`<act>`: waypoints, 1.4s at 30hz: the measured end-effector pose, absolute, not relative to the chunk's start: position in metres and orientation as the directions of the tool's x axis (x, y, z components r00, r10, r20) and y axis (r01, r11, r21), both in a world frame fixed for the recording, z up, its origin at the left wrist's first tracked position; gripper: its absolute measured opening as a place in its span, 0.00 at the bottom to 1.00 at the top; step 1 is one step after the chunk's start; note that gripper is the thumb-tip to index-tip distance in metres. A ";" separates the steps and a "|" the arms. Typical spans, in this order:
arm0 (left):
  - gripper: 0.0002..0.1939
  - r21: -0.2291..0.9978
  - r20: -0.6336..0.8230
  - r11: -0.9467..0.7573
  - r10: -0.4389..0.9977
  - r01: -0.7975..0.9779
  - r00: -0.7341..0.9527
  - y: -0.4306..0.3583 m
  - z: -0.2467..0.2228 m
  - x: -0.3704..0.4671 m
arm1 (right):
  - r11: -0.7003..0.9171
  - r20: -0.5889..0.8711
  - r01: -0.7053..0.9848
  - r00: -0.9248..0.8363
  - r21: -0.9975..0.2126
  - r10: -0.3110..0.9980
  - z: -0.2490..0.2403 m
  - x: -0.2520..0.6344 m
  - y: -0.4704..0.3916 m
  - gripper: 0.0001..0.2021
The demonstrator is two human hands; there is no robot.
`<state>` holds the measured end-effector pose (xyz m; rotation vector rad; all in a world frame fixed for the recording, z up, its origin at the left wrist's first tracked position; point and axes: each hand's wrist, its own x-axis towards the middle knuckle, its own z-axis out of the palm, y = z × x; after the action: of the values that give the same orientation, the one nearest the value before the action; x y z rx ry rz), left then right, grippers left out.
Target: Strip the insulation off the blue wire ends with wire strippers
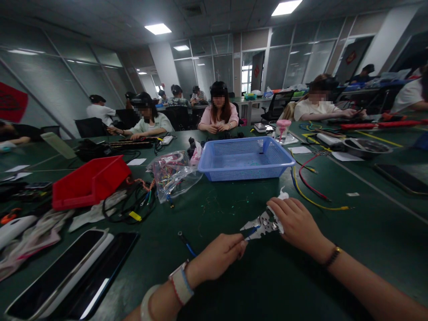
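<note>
My right hand point(297, 223) is wrapped round the handles of a metal wire stripper point(265, 224), with white wrapping showing at the grip. The tool's jaws point left over the green table. My left hand point(219, 256) pinches a blue wire point(251, 232), whose end lies at the jaws. The wire's other end, with a dark tip point(181, 235), sticks out beyond the left wrist. Whether the jaws touch the wire is too small to tell.
Ahead sits a blue basket point(245, 172), with a clear bag of wires point(172, 174) and a red bin point(90, 183) to its left. Phones point(63, 267) lie near left. Loose wires point(310, 200) lie right. Several people sit beyond.
</note>
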<state>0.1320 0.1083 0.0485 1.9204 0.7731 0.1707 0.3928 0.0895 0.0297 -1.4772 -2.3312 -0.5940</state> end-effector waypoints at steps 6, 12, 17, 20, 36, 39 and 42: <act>0.18 0.872 -0.203 -0.261 0.577 0.414 0.791 0.108 0.046 0.131 | 0.368 0.477 0.921 -0.382 0.126 0.792 0.028 0.390 0.088 0.22; 0.21 0.896 -0.211 -0.220 0.554 0.386 0.805 0.108 0.044 0.130 | 0.378 0.455 0.918 -0.389 0.120 0.801 0.024 0.390 0.088 0.23; 0.21 0.915 -0.206 -0.194 0.529 0.354 0.823 0.109 0.046 0.129 | 0.393 0.467 0.914 -0.394 0.105 0.791 0.023 0.389 0.088 0.24; 0.21 0.919 -0.228 -0.158 0.537 0.362 0.812 0.109 0.045 0.129 | 0.395 0.472 0.914 -0.391 0.097 0.790 0.023 0.387 0.088 0.27; 0.22 0.933 -0.225 -0.123 0.533 0.337 0.816 0.110 0.039 0.130 | 0.415 0.405 0.907 -0.354 -0.072 0.843 0.021 0.382 0.085 0.30; 0.22 0.929 -0.232 -0.125 0.536 0.348 0.812 0.110 0.039 0.130 | 0.395 0.435 0.919 -0.352 -0.010 0.829 0.023 0.382 0.084 0.29; 0.21 0.925 -0.242 -0.121 0.541 0.360 0.805 0.110 0.039 0.130 | 0.377 0.448 0.926 -0.349 0.028 0.823 0.026 0.381 0.083 0.29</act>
<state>0.1298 0.1097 0.0394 1.7338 0.7040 0.1792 0.3808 0.0834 0.0255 -1.5244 -2.2825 -0.3937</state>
